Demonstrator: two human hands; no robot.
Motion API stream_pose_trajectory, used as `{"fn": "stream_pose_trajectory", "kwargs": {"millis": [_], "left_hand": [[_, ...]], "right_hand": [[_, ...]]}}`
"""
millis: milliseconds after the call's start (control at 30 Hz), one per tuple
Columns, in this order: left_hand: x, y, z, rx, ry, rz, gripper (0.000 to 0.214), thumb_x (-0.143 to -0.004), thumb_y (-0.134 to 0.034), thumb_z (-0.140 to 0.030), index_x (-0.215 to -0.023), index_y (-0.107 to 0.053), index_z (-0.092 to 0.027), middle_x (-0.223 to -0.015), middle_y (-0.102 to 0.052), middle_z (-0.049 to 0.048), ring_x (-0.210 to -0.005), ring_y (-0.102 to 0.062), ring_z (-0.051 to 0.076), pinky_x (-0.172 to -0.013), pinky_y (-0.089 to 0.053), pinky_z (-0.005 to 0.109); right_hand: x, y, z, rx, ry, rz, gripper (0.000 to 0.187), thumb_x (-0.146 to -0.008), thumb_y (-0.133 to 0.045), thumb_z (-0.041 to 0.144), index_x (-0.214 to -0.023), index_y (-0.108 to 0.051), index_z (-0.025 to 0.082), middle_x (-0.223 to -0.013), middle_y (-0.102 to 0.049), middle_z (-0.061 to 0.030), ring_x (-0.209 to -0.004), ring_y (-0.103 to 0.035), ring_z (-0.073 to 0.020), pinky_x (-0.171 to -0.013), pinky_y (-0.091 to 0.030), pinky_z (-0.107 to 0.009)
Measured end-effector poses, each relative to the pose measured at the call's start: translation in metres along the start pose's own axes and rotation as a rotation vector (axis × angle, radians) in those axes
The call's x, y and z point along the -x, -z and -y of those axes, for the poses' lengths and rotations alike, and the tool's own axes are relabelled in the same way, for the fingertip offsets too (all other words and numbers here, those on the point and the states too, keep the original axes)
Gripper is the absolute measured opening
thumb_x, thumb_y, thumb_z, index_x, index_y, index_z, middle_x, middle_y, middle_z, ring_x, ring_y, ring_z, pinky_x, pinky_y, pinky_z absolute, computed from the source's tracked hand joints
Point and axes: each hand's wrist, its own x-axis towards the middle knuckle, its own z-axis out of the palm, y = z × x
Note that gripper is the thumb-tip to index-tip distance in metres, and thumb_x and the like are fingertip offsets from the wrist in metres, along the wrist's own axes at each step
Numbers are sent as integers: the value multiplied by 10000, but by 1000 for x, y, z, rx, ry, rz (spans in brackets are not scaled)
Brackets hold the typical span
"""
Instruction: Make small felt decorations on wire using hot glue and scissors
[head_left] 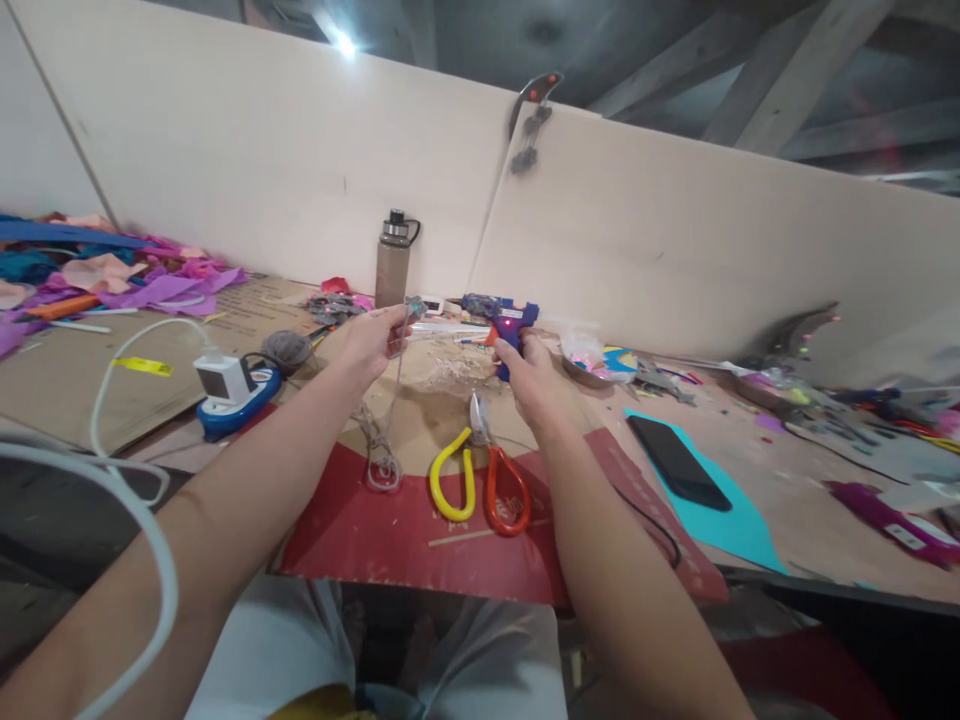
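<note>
— Where's the blue plastic glue gun [514,322]?
— Over the red-and-tan cardboard sheet [420,545], with the right hand [531,375] wrapped round its handle. The left hand [375,340] pinches a small grey trinket [414,303] near the nozzle.
— Advice?
— Brace both wrists and keep fingertips off the hot tip.

Blue plastic glue gun [511,326], glossy plastic-handled metal scissors [481,478], matt brown cardboard [67,390], smooth black phone [677,462].

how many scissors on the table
1: the scissors, yellow and orange handles, on the red cardboard by the right hand. Clutter at right may hide more.
</note>
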Motion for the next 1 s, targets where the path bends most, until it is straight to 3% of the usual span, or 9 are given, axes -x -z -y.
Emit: {"fn": "stream_pose_trajectory", "kwargs": {"millis": [67,167,300,433,633,1000], "left_hand": [[-1,1,1,-22,8,-19,142,-621,-721,-207,-700,-625,-137,-646,-633,6,-466,-519,41,-403,-378,135],[-2,2,2,-52,4,-23,153,-609,-727,-225,-698,-631,-144,-641,-636,9,-467,-521,47,-402,-369,145],[0,1,3,-84,-6,4,173,-587,-739,-238,-703,-644,-152,-639,-629,0,-465,-514,47,-422,-385,158],[1,0,3,-113,-10,-8,169,-566,-743,-232,-678,-640,-160,-649,-634,2,-474,-510,52,-431,-385,170],[2,-2,4,-139,-9,-7,145,-568,-734,-231,-661,-650,-157,-670,-644,17,-499,-508,57,-441,-371,167],[5,-4,2,-155,-5,9,180,-570,-742,-254,-695,-666,-149,-679,-651,20,-511,-518,60,-482,-405,183]], "right_hand": [[6,-3,11,-85,42,60,301,-821,-462,435,-1015,-477,205,-751,-559,20,-634,-527,-114,-610,-447,-240],[14,-5,23,-15,87,97,309,-832,-462,401,-1080,-481,217,-760,-575,10,-659,-534,-129,-660,-456,-266],[19,-4,28,185,126,31,360,-832,-463,388,-1155,-498,235,-981,-621,-60,-881,-567,-194,-815,-454,-352],[19,-4,30,218,190,45,355,-839,-452,351,-1170,-501,231,-1118,-604,-84,-1001,-553,-215,-908,-421,-371],[18,-6,31,218,257,79,357,-840,-443,280,-1186,-472,198,-1072,-629,-88,-951,-576,-211,-898,-427,-362],[17,-8,27,221,280,97,385,-840,-442,259,-1223,-462,229,-1101,-616,-80,-960,-585,-206,-907,-434,-366]]}}
